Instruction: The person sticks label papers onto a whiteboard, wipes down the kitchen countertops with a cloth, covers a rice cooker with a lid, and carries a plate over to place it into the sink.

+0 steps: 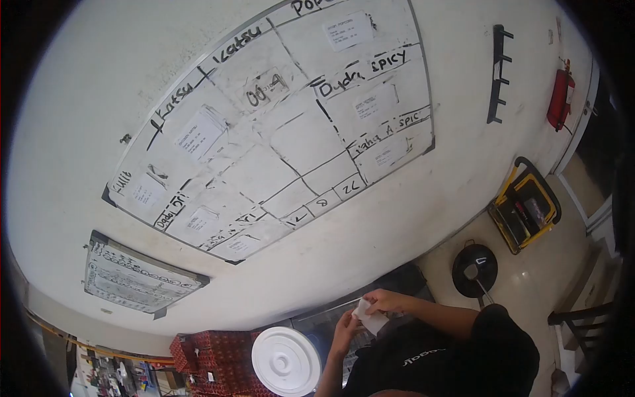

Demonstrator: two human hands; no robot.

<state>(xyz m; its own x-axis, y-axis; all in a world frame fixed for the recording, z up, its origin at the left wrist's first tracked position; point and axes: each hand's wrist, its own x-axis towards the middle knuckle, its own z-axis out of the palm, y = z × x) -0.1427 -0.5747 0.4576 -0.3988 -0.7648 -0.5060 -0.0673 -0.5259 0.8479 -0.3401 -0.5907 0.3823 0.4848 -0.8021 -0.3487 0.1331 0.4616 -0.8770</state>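
Observation:
Just in front of my black shirt, my left hand (345, 328) and my right hand (383, 302) meet around a small white paper piece (372, 319). The fingers of my right hand pinch its upper edge. My left hand grips its left side, with the fingertips close to those of the right. Any writing on the paper is too small to read. Beyond the hands hangs a large whiteboard (291, 142) with a hand-drawn grid, handwritten words and stacks of white printed labels (200, 133) in several cells.
A white round lid (286, 361) and red patterned boxes (221, 362) stand left of my hands. A smaller whiteboard (142, 272) hangs lower left. At right are a black wok (465, 283) with a spatula, a yellow-black trolley (517, 228), a wall hook rack (495, 83) and a fire extinguisher (560, 99).

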